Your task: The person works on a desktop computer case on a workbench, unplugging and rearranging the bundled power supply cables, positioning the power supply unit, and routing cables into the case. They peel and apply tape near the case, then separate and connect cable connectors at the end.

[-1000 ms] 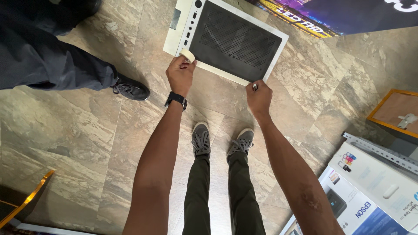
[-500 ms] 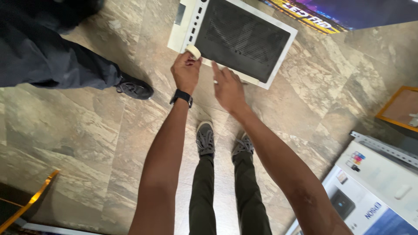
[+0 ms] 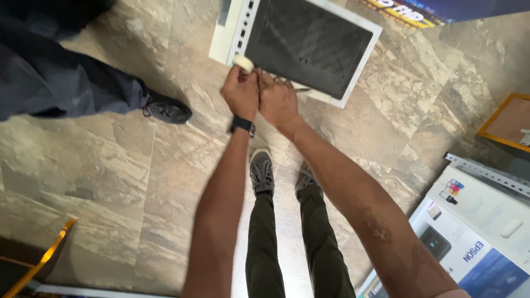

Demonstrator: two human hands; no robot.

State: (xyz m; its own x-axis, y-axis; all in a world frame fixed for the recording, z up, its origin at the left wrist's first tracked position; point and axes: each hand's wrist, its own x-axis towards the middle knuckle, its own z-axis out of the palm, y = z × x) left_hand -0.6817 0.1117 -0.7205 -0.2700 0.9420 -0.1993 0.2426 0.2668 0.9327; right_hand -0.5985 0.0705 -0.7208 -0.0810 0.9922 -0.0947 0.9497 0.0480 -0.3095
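My left hand [image 3: 241, 92], with a black watch on its wrist, holds a small cream roll of tape [image 3: 243, 62] against the near edge of a white-framed panel [image 3: 353, 83] with a dark mesh face, which lies on the stone floor. My right hand [image 3: 277, 100] is curled tight against the left one at the same edge. Its fingertips are hidden. A thin dark sliver shows just right of it, and what that is stays unclear. My legs in dark green trousers and my grey shoes [image 3: 261, 172] stand below the hands.
Another person's dark trouser leg and black shoe [image 3: 168, 109] stand at the left. A white printer box [image 3: 486, 232] and a metal rail [image 3: 486, 172] lie at the lower right. An orange-rimmed board [image 3: 510, 118] lies at the right, and an orange-edged frame [image 3: 38, 265] sits at the lower left.
My right hand has left the panel's lower right edge and slid left until it sits against my left hand. The left hand stays at the panel with the tape roll.
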